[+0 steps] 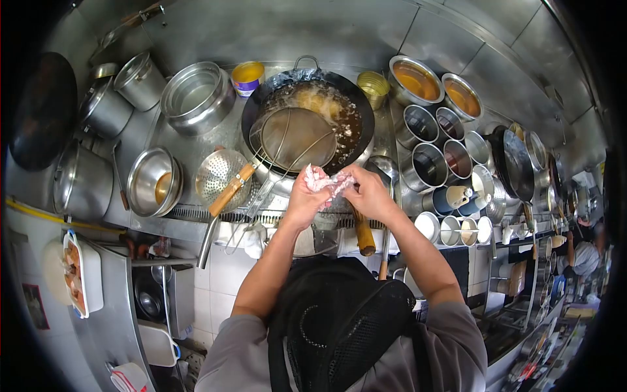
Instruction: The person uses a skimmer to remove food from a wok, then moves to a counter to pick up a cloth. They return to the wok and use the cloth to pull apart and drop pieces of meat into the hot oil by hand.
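Whitish clump (pixel 316 179) is gripped by left hand (pixel 302 201) and right hand (pixel 369 194), probably 'cause it's floppy. Wok (pixel 367 121) sits just beyond, handy.

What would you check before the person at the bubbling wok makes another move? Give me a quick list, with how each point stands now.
1. Grip on the pale food: ok, the left hand and right hand both hold it.
2. Liquid bubbling: ok, foam and bubbles show.
3. Wok opening unobstructed: not ok, the mesh strainer overlaps its near part in this view.
4. Hands shielded from splashes: not ok, both are bare near the wok's near side.
5. Liquid's exact temperature: cannot tell, no reading is visible.
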`<state>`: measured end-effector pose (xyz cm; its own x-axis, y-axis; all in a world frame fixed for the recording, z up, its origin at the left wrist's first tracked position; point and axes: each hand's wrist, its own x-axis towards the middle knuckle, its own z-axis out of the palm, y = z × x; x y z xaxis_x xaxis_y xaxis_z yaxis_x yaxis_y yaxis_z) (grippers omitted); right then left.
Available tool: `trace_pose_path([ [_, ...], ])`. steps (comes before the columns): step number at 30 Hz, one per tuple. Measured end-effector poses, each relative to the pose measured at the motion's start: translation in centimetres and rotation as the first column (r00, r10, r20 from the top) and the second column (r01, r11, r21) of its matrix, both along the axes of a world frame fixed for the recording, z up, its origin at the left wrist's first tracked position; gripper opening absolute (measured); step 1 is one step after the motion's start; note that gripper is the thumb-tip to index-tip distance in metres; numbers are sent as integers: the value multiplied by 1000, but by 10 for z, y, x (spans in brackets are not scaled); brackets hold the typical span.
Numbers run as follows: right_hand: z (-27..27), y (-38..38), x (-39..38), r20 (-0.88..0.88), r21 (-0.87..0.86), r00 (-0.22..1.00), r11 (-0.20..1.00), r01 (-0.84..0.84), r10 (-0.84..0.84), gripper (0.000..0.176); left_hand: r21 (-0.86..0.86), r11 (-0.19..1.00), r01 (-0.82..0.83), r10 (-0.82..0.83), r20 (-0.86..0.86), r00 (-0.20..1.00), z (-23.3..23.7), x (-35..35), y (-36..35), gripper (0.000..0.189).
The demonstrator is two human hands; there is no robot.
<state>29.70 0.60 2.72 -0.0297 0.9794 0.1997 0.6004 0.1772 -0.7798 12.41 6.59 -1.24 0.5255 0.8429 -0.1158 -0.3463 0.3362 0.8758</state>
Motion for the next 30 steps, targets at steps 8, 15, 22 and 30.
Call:
trace_pose_path([
  [8, -22, 5, 9, -521, -437, 835, 896, -83, -177, 29, 223, 974, -39, 49, -39, 998, -11, 11, 4, 27],
  [15, -5, 6, 5, -53, -63, 999, 998, -8, 5, 20, 107, 986, 124, -115, -88, 989, -7, 7, 4, 24],
  [22, -15, 11, -1, 116, 48, 992, 997, -64, 58, 16, 338, 940, 36, 66, -284, 957, 2, 9, 4, 21],
  [30, -19, 22, 16, -136, 72, 990, 997, 37, -27, 6, 226, 974, 3, 24, -114, 993, 1, 23, 13, 23],
])
